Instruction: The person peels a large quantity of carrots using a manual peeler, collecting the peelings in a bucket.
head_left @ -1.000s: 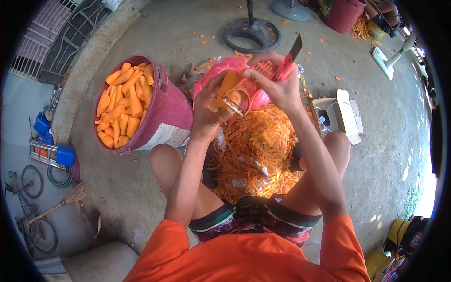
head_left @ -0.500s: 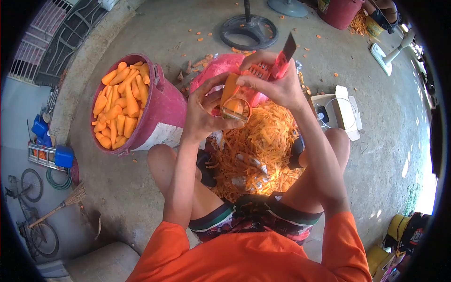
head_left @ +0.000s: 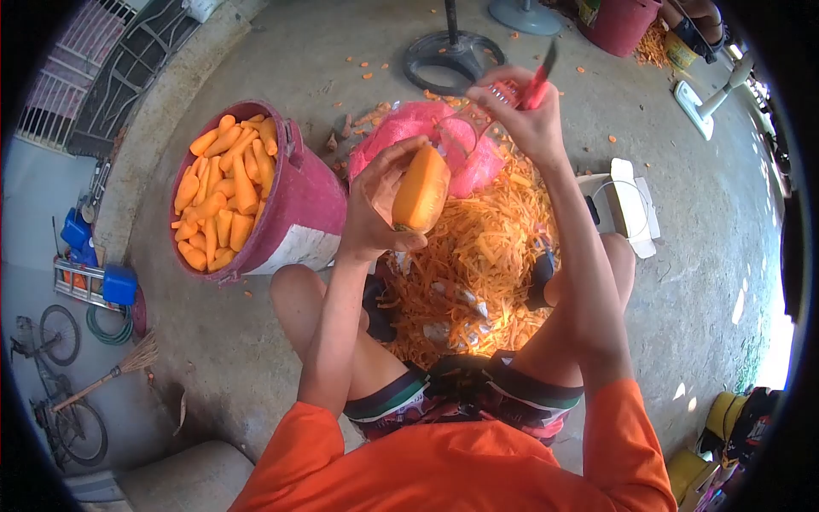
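Observation:
My left hand (head_left: 375, 205) is wrapped round a thick orange carrot (head_left: 421, 192), held upright and slightly tilted over the peelings. Up and to the right, my right hand (head_left: 533, 119) grips a red peeler (head_left: 503, 92) together with a red-handled knife (head_left: 537, 84), its blade pointing up. The peeler stands apart from the carrot. Below both hands lies a large heap of orange peelings (head_left: 478, 247) between my legs. A pink plastic bag (head_left: 473, 154) rests behind the heap.
A pink bucket (head_left: 311, 192) full of peeled carrots (head_left: 217, 200) stands at the left. An open white box (head_left: 627, 205) lies at the right. Round stand bases (head_left: 418, 68) and carrot scraps are on the floor ahead. Part of another person (head_left: 704, 17) shows at the top right.
My right hand has lifted the peeler and knife up and away from the carrot. The carrot, still in my left hand, is now more fully in view.

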Demonstrator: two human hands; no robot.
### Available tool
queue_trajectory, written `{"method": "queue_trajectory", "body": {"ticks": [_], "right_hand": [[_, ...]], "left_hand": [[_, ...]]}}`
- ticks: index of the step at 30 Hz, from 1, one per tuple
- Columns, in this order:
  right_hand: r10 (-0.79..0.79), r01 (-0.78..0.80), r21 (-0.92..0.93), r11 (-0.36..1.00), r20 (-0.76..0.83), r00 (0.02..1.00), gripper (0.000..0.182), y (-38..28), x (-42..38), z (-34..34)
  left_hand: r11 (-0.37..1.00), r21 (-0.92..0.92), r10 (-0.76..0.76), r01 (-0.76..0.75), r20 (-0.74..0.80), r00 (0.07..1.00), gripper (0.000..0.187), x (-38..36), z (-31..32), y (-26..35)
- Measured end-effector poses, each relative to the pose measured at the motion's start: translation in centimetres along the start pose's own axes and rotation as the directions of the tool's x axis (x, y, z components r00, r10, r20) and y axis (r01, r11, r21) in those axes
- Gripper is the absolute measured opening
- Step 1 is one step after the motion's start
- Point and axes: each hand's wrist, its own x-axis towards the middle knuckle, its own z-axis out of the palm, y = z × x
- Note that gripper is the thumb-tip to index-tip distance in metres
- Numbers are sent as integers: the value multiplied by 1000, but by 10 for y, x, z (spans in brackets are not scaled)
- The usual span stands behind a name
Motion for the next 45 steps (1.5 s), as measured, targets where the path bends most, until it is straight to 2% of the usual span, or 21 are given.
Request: {"method": "queue_trajectory", "body": {"ticks": [3,4,5,8,11,13,15,16,19,21,23,25,28,29,31,32,33,36,39,40,45], "right_hand": [[-16,-17,217,976,150,988,14,-22,-19,12],[-265,245,143,959,147,953,15,-29,-24,24],[-268,247,146,958,148,952,15,-26,-22,23],[-67,64,72,995,45,997,19,11,-11,13],[67,-63,145,987,-29,997,22,-7,-9,7],[-15,6,210,978,45,999,22,-16,-15,17],[-349,356,-21,934,141,926,20,-22,-19,21],[-146,131,138,982,103,984,19,-9,-15,18],[23,-20,54,998,-59,998,18,-1,1,-3],[-2,6,98,995,-46,999,16,-15,-11,6],[-394,402,-12,916,171,903,15,-34,-20,21],[-306,304,34,952,135,942,15,-20,-20,19],[64,-55,111,992,-86,994,15,-2,1,4],[53,-43,110,993,-89,995,15,1,0,4],[-346,347,4,938,83,935,13,-24,-14,19],[-389,389,32,921,139,911,15,-29,-18,25],[-384,384,33,923,140,913,15,-23,-16,22],[46,-44,138,989,-8,999,18,-2,0,4],[-126,124,119,985,14,992,13,-5,-8,12],[-335,334,29,942,104,936,11,-28,-13,18],[-104,106,51,993,-50,993,13,-6,-4,8]], "left_hand": [[999,20,-25,27,-94,995,116,4,3,-2],[999,-34,-26,21,-155,988,117,4,8,-6],[999,-31,-24,19,-157,987,117,5,7,-7],[998,50,-42,49,-147,988,120,1,10,-4],[999,2,-51,52,-152,987,122,4,10,-8],[1000,-4,-30,30,-174,984,116,8,12,-7],[1000,-12,-23,21,-162,987,119,4,10,-13],[999,-15,-38,36,-169,985,119,0,8,-13],[999,27,27,-26,-49,998,120,5,7,-7],[997,79,21,-8,-161,987,125,10,15,-4],[997,72,-4,16,-176,984,126,11,10,-12],[995,100,23,-8,-151,988,125,7,11,-10],[997,75,5,8,-176,984,123,4,15,-6],[998,67,5,7,-180,984,123,8,14,-4],[996,89,10,7,-187,982,123,9,13,-6],[994,106,6,12,-168,986,124,9,11,-7],[992,123,-4,23,-150,989,124,7,9,-9],[998,55,-14,19,-97,995,126,4,9,-5],[997,-76,-41,26,-197,980,127,8,19,-8],[984,-170,-81,46,-207,975,121,9,19,-6],[997,-72,-44,36,-116,992,120,2,15,-6]]}}
